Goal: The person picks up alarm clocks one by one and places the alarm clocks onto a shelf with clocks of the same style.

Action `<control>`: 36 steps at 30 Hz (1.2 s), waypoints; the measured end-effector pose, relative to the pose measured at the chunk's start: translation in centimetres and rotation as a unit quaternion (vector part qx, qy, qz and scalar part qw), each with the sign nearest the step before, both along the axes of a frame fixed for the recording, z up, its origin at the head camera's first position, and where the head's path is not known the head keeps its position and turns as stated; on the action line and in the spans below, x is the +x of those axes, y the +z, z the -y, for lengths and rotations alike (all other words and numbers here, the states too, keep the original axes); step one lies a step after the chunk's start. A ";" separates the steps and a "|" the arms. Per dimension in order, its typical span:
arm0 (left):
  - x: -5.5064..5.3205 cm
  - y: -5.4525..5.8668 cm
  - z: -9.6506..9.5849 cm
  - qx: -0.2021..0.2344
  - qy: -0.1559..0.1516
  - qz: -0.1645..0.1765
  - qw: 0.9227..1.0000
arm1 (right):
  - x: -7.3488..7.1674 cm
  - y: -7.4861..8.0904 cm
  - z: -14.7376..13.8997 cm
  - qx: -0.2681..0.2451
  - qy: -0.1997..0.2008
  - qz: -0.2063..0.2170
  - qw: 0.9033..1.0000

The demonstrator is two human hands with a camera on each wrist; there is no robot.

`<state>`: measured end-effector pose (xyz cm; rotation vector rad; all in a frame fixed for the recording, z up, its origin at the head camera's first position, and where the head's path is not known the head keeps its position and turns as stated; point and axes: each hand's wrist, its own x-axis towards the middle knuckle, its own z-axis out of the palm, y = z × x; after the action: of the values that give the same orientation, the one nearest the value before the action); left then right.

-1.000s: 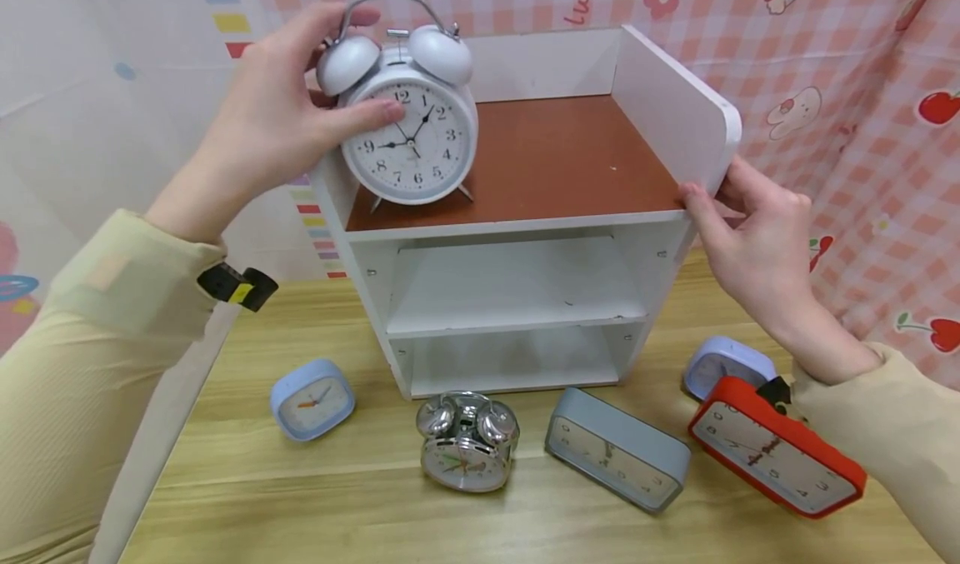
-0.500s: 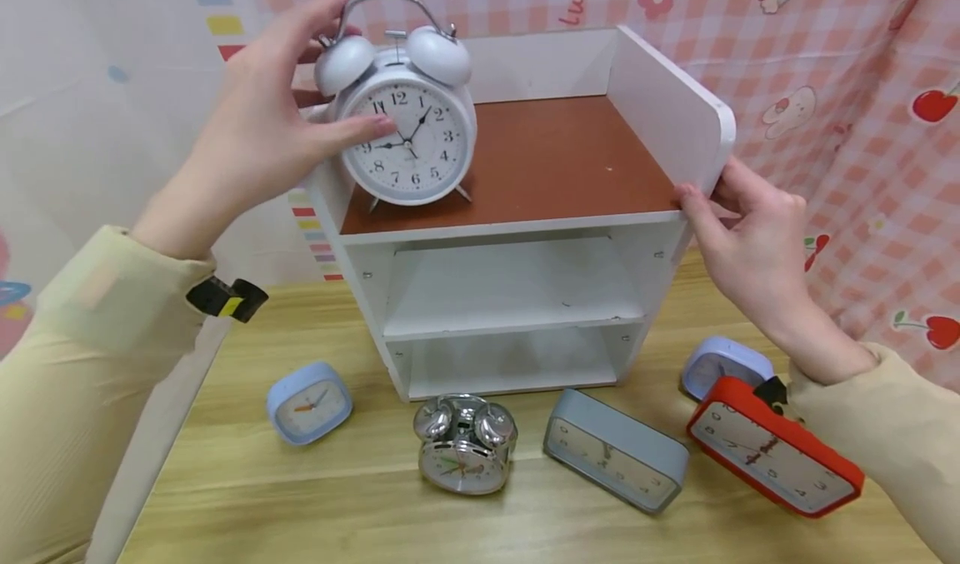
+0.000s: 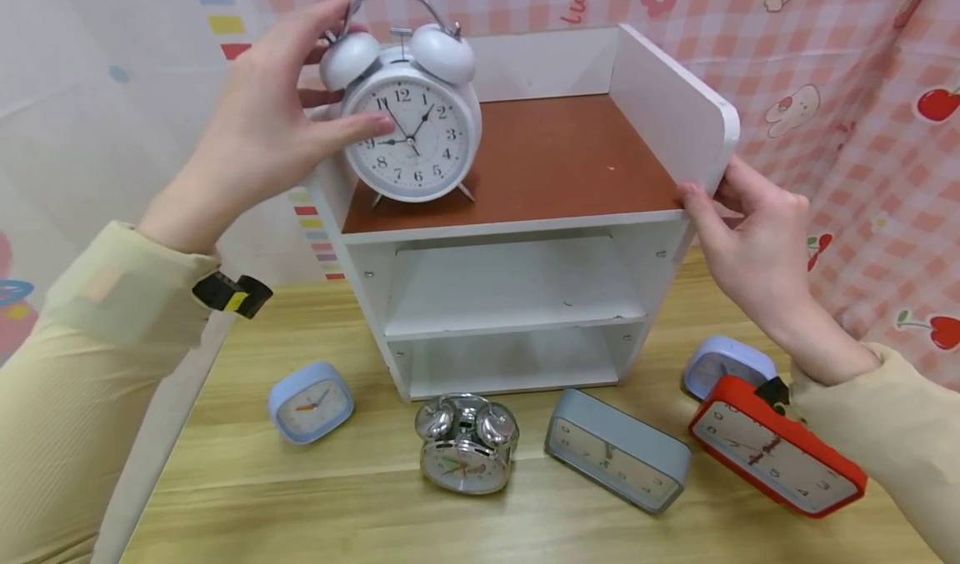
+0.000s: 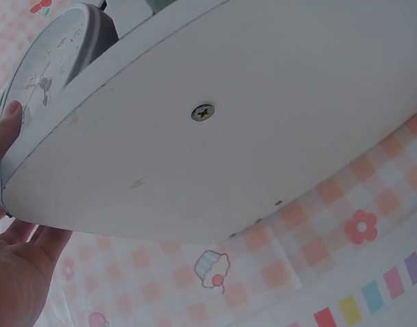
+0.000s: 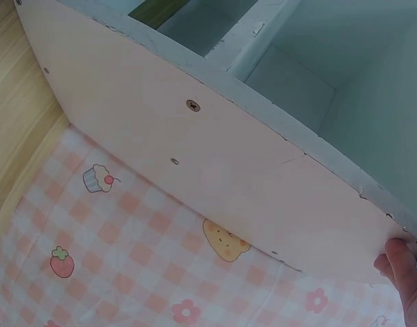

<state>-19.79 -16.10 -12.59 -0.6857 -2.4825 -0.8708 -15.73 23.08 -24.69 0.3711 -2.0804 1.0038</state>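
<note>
A white twin-bell alarm clock [image 3: 431, 152] sits at the left end of the brown top of a small white shelf unit [image 3: 517, 285]. My left hand [image 3: 262, 118] grips the clock from the left, its thumb across the dial near the 9 and its other fingers partly hidden behind the bell. In the left wrist view, the thumb [image 4: 7, 129] lies by the clock's rim, beyond the unit's white side panel [image 4: 140, 157]. My right hand [image 3: 757, 243] holds the front edge of the unit's right side panel, thumb [image 5: 401, 262] against the board in the right wrist view.
On the wooden table [image 3: 360, 522] stand a blue clock [image 3: 311, 401], a silver twin-bell clock [image 3: 465, 447], a grey clock [image 3: 618, 451], a red clock [image 3: 776, 447] and a lavender clock [image 3: 727, 364]. Patterned cloth [image 3: 847, 56] hangs behind the unit.
My left thumb has slid slightly left and down on the clock's dial, uncovering the 11. The clock and my right hand stay in nearly the same place.
</note>
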 end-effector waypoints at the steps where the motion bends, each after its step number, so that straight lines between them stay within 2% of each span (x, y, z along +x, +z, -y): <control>1: 0.0 0.0 0.0 0.001 0.000 0.003 1.000 | 0.0 0.0 0.0 0.000 0.000 0.001 1.000; 13: -0.1 0.1 0.0 -0.002 -0.006 0.010 1.000 | 0.1 0.0 -0.1 0.001 0.000 0.004 1.000; 20: 0.2 -0.2 0.1 0.020 -0.023 0.023 0.999 | 0.1 -0.1 -0.1 0.001 0.005 0.006 1.000; 23: 0.4 -0.4 0.3 0.020 -0.021 0.015 0.999 | 0.2 -0.2 -0.1 0.003 0.004 0.011 1.000; 26: 0.6 -0.6 0.5 0.018 -0.023 -0.015 0.999 | 0.2 -0.3 0.0 0.004 0.005 0.012 1.000; 31: 1.4 -0.8 0.7 0.014 -0.029 -0.086 0.996 | 0.1 -0.2 0.0 0.005 0.006 0.005 1.000; 36: 2.4 -1.1 1.0 0.009 -0.047 -0.129 0.991 | 0.1 -0.1 0.0 -0.001 0.007 0.000 1.000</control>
<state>-17.41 -17.08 -13.64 -0.8574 -2.2259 -0.7823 -15.68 23.04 -24.81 0.3853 -2.0792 1.0139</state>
